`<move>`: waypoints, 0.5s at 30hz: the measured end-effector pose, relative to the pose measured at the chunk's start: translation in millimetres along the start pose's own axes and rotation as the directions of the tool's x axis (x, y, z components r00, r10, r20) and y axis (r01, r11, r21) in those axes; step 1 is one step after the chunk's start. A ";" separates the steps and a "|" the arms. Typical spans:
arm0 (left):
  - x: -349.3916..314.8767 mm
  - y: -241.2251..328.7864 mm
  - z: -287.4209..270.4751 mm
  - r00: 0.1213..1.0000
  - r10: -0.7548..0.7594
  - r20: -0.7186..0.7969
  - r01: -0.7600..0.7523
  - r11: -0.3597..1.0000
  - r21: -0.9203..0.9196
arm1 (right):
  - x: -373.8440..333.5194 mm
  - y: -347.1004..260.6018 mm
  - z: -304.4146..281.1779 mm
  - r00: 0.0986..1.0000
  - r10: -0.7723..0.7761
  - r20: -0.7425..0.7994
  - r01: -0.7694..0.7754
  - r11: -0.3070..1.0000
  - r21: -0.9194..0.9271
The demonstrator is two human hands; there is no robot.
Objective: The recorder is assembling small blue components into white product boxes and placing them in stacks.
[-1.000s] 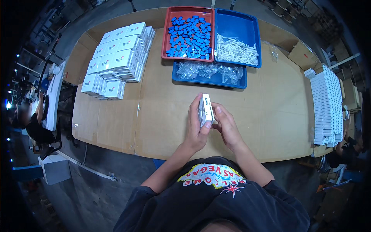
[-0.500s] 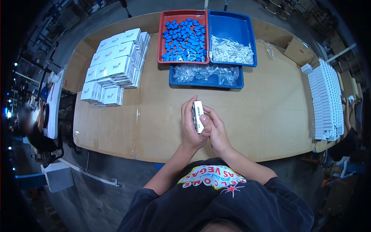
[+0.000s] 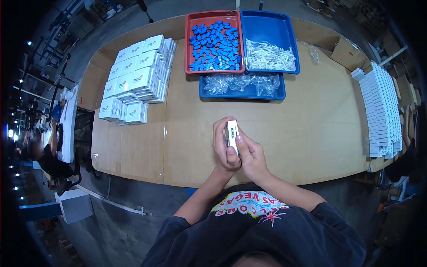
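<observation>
- Centrally, a white box sits between the two hands over the near part of the table, its narrow, dark-printed side facing up.
- The left hand wraps the box's left side, fingers up along it, thumb bent over the near end.
- The right hand closes in from the other side, thumb pressed to the box's right edge; where its other fingers rest is hidden.
- Judging by this two-sided squeeze, the step in hand is holding or pressing the box closed; whether its flaps are tucked cannot be told.
- Any move out of this hold would call for one hand to loosen while the other supports the box.
- Just ahead of the hands lies a blue tray of clear plastic bags.
- Beyond it, a red tray bears blue pieces, beside another blue tray with slim white pieces.
- Well left of the left hand stand stacked white cartons; far right of the right hand, a white stack.
- Cardboard covers the table.
</observation>
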State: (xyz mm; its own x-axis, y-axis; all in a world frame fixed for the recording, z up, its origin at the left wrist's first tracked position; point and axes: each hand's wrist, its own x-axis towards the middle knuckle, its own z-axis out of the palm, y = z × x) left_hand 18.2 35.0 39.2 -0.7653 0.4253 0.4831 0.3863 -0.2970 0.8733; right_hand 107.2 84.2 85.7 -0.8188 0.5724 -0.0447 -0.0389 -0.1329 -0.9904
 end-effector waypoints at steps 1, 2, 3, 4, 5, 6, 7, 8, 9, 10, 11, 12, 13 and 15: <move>-0.7 -0.3 -0.7 1.000 0.001 -0.003 -0.001 1.000 -0.001 | -1.4 -0.3 0.8 1.000 -0.001 0.003 0.001 1.000 -0.002; -1.4 -0.5 -1.6 1.000 0.006 -0.008 -0.006 1.000 -0.017 | -2.8 -2.1 1.9 1.000 0.001 0.010 -0.001 1.000 -0.014; -2.1 -0.8 -2.8 1.000 0.011 -0.014 -0.011 0.999 -0.033 | -3.2 -4.3 3.0 1.000 0.003 0.018 -0.003 1.000 -0.025; -4.5 0.4 -4.2 1.000 0.008 -0.021 -0.009 0.999 -0.033 | -4.4 -6.8 2.9 1.000 0.006 0.024 -0.006 1.000 -0.029; -6.5 2.4 -6.4 1.000 0.002 -0.021 -0.003 0.999 -0.047 | -5.5 -10.0 2.6 0.998 0.016 0.057 -0.013 0.999 -0.042; -7.9 2.9 -8.2 1.000 -0.003 -0.022 0.002 0.998 -0.060 | -6.2 -11.5 2.2 0.996 0.026 0.091 -0.021 0.998 -0.054; -9.2 2.6 -8.7 1.000 -0.005 -0.031 0.004 0.998 -0.056 | -6.8 -11.8 1.8 0.995 0.030 0.100 -0.024 0.998 -0.055; -10.7 2.6 -7.8 0.999 -0.007 -0.041 0.004 0.998 -0.069 | -7.3 -11.9 1.0 0.994 0.018 0.104 -0.010 0.997 -0.075; -12.2 2.9 -6.4 0.999 -0.007 -0.050 0.003 0.997 -0.080 | -8.1 -12.4 -0.1 0.994 0.005 0.108 0.005 0.996 -0.092; -11.7 2.8 -6.3 0.999 -0.004 -0.051 0.000 0.997 -0.073 | -7.6 -12.7 0.8 0.993 0.003 0.114 0.007 0.996 -0.087; -11.5 4.0 -4.8 0.998 -0.026 -0.064 0.018 0.992 -0.123 | -7.8 -13.7 0.7 0.995 0.002 0.102 0.009 0.994 -0.108; -10.8 4.9 -4.4 0.996 -0.048 -0.075 0.034 0.984 -0.174 | -7.1 -13.7 -0.7 0.996 0.001 0.088 0.010 0.992 -0.129; -11.3 5.7 -5.8 0.996 -0.079 -0.039 0.071 0.981 -0.179 | -6.2 -11.7 -4.6 0.994 0.025 0.107 -0.012 0.993 -0.118; -9.8 -0.5 -6.1 0.996 -0.083 -0.043 0.076 0.986 -0.148 | 0.5 -7.7 -3.1 0.993 0.026 0.111 -0.014 0.995 -0.102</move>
State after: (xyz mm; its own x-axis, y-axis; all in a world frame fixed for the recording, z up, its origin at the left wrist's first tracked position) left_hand 22.4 25.8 33.7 -0.8162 0.4110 0.4060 0.2470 -0.3870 0.8884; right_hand 108.9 88.0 93.0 -0.8782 0.4750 -0.0552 0.0313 -0.0582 -0.9978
